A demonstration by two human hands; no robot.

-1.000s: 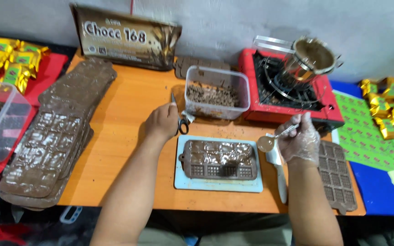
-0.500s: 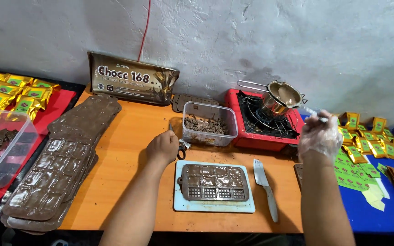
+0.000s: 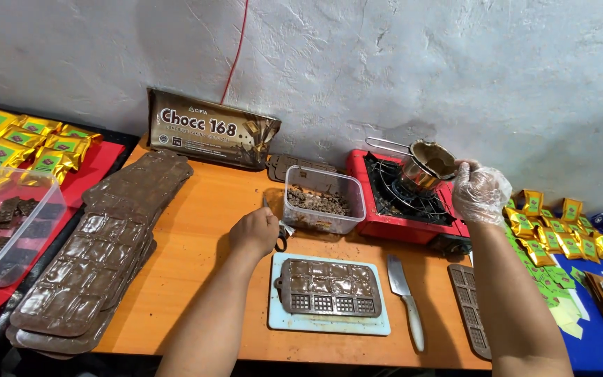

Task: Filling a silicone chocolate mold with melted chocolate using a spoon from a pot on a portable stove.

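Your right hand (image 3: pixel 479 192), in a thin clear glove, reaches the rim of the small steel pot (image 3: pixel 428 166) standing on the grate of the red stove (image 3: pixel 413 209) at the back right of the bench (image 3: pixel 197 230); its fingers curl at the pot's right side, though whether they truly grip it cannot be told. The pot looks stiff and smeared with chocolate inside, so judge it likely warm, slick at the rim and heavier than its size suggests. The wire handle, which juts left and slightly back toward the wall, is probably the safest hold. That handle sets the long axis, running roughly left-right, with the mouth facing up.

Your left hand (image 3: pixel 254 232) is bare and closed loosely over scissors (image 3: pixel 282 236) lying on the bench just left of the clear tub of chocolate pieces (image 3: pixel 322 199). The filled brown mould (image 3: pixel 329 286) rests on a pale board (image 3: pixel 284 318) in front of you, a knife (image 3: pixel 405 297) beside it.
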